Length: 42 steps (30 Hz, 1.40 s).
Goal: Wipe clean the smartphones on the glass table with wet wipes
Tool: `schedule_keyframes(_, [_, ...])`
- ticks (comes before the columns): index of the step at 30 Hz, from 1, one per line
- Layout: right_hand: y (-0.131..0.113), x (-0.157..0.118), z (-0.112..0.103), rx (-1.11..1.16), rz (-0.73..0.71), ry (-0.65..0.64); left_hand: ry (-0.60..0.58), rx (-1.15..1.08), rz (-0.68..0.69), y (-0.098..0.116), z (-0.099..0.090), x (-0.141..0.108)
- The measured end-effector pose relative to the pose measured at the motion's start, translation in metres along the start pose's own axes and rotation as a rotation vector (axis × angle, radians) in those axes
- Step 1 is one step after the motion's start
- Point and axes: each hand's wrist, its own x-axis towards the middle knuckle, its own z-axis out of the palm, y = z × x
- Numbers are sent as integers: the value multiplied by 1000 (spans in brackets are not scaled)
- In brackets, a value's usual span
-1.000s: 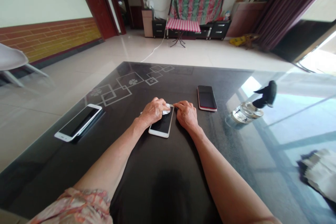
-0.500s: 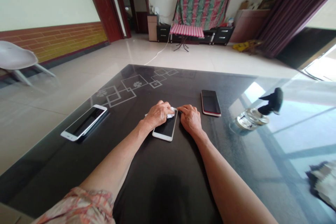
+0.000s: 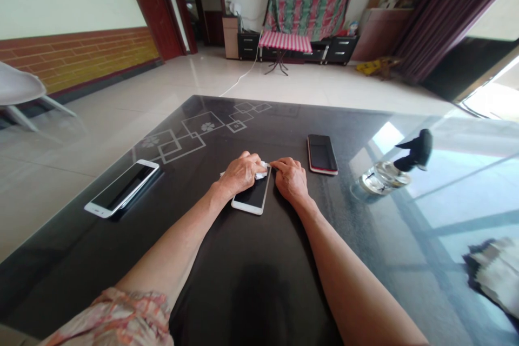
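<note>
A white smartphone (image 3: 254, 195) lies screen up on the dark glossy table (image 3: 203, 292) in front of me. My left hand (image 3: 243, 172) is closed around a crumpled white tissue (image 3: 261, 174) and presses it onto the upper part of the screen. That hand hides the phone's upper left side. At the upper right corner, my right hand (image 3: 290, 175) has its fingers curled, with the index finger against the phone's edge. To the right, a dark phone with a red edge (image 3: 322, 153) lies flat.
Two stacked phones, a white one on top (image 3: 122, 189), lie at the left. On the right a clear spray bottle with a black trigger head (image 3: 383, 177) stands on the table, and a crumpled pale cloth (image 3: 497, 275) lies near the right edge. A white chair (image 3: 20, 86) stands beyond.
The whole view has shifted slightly left and up. Both hands keep nearly the same place on the phone, with the tissue still under the left hand.
</note>
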Motion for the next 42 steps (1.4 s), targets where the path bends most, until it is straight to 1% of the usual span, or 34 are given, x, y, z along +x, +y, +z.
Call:
schedule_keyframes(3, [0,0,0,0,0,1,-11,-17,6,-1,-2,0])
schedule_keyframes(7, [0,-1,0,9,-3,3,-20,-24,-19,-15,-6,-3])
schedule_keyframes(10, [1,-1,-1,13,-3,5,17,-7,-77,-25,-5,-6])
schedule_keyframes(12, [1,-1,0,20,-5,8,59,2,-91,-28,-2,-7])
schedule_keyframes(14, [1,-2,1,31,-4,14,79,-4,-60,-26,2,-6])
schedule_keyframes(16, [1,-2,1,38,2,22,88,-3,-2,-19,5,-4])
schedule_keyframes(19, [1,-2,1,40,8,24,69,-3,97,-6,5,-1])
schedule_keyframes(21, [1,-2,1,40,4,19,52,-11,131,-1,3,-2])
schedule_keyframes(23, [1,-2,1,44,-4,20,41,-15,131,-1,0,-3])
schedule_keyframes(25, [1,-2,2,45,-9,21,40,-7,113,-6,-1,-5])
schedule_keyframes(30, [2,0,3,27,-6,8,82,28,37,-19,2,-2])
schedule_keyframes(34, [2,0,2,27,-1,10,82,35,26,-19,4,1])
schedule_keyframes(36, [2,0,1,25,-1,11,60,24,55,-15,1,-3])
schedule_keyframes(38, [2,0,1,23,-6,11,33,7,83,-9,-4,-13])
schedule_keyframes(42, [2,0,1,18,-10,2,-5,-33,144,6,-17,-49])
